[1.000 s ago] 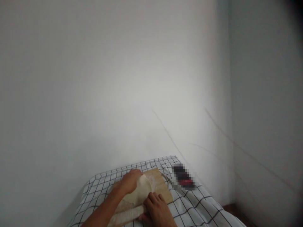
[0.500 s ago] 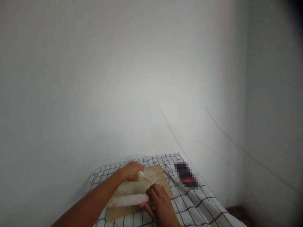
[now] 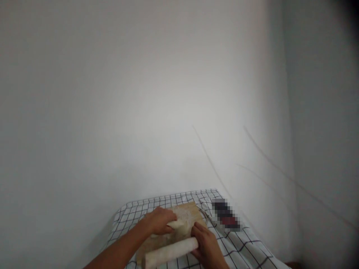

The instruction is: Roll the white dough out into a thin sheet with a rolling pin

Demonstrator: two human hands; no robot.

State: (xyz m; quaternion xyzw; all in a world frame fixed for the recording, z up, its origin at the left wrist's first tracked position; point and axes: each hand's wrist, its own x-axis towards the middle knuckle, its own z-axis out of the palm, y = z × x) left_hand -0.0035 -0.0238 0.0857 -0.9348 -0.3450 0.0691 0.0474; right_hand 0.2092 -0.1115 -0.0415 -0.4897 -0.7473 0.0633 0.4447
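My right hand (image 3: 206, 243) is closed round the right end of a pale, thick rolling pin (image 3: 171, 253). The pin slants across the near edge of a wooden board (image 3: 193, 209), its left end toward me. On the board lies pale dough (image 3: 179, 226), partly folded up and partly hidden by my left hand (image 3: 161, 220). The fingers of that hand are curled over the dough and grip its left part. White flour dusts the board around the dough.
A white cloth with dark grid lines (image 3: 235, 239) covers the table under the board. Right of the board lies a blurred-out dark item (image 3: 227, 215), with a thin cord (image 3: 206, 215) between them. White walls (image 3: 168, 112) stand behind and to the right.
The rolling pin has come off the dough toward me, in my right hand. My left hand has gathered the dough, which covers less of the board. The whole view has shifted slightly.
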